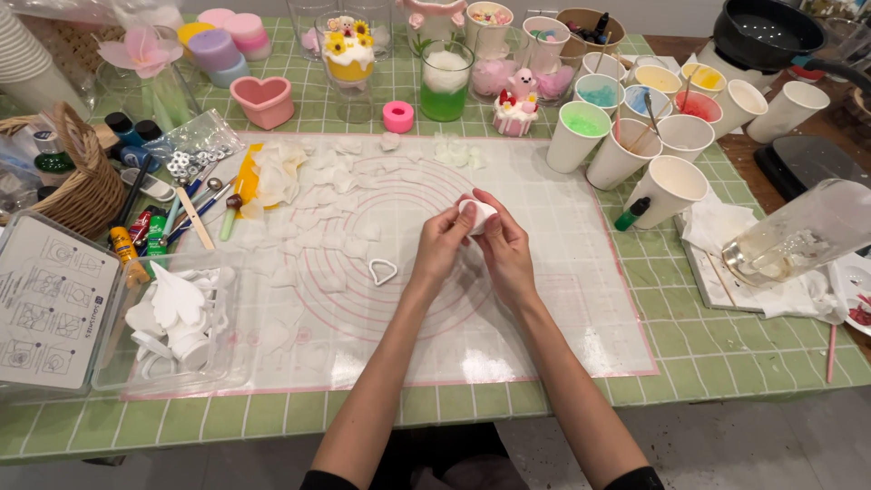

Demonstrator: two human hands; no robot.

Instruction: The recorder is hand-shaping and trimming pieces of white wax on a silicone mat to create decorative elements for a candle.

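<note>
My left hand [442,245] and my right hand [504,247] meet above the middle of a translucent silicone mat [562,299] with pink circles. Together they pinch a small white wax petal piece [478,213] between the fingertips. A white teardrop-shaped cutter [382,270] lies on the mat just left of my left hand. Several thin white petals [313,222] are spread over the left half of the mat, with a few more [458,150] near its far edge.
Paper cups [673,186] with coloured wax stand at the right, beside a tilted glass jug [803,231] and a black pot [767,32]. A wicker basket [86,191], clear plastic box [177,322] of white cutters and tools lie left. Finished candles [445,77] line the back.
</note>
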